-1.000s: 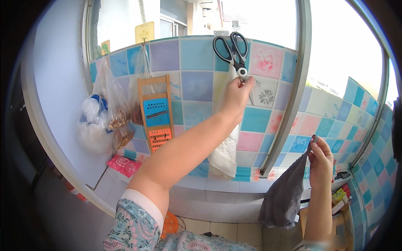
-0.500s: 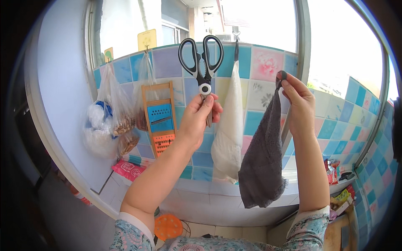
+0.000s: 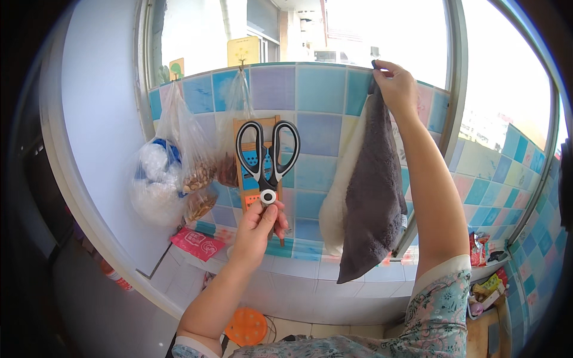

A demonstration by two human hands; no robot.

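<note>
My left hand (image 3: 258, 230) is closed round the blades of a pair of scissors (image 3: 268, 161), whose black and grey handles point up. Raised to the top of the tiled wall, my right hand (image 3: 394, 86) pinches the dark hanging loop of a grey towel (image 3: 373, 191). The towel hangs down in front of a white cloth (image 3: 340, 209), covering much of it. Behind my right fingers, the hook there is hidden. Just behind the scissors, a wooden-framed grater (image 3: 276, 126) with blue and orange panels hangs on the wall.
Clear plastic bags (image 3: 156, 185) hang from hooks at the left, beside a white wall panel. Below them a pink packet (image 3: 197, 243) lies on the tiled ledge (image 3: 298, 286). An orange stool (image 3: 246, 327) stands on the floor. Several packets (image 3: 479, 249) lie at the right.
My right hand has moved up and left with the towel, which now overlaps the white cloth. The scissors in my left hand have come down and slightly left.
</note>
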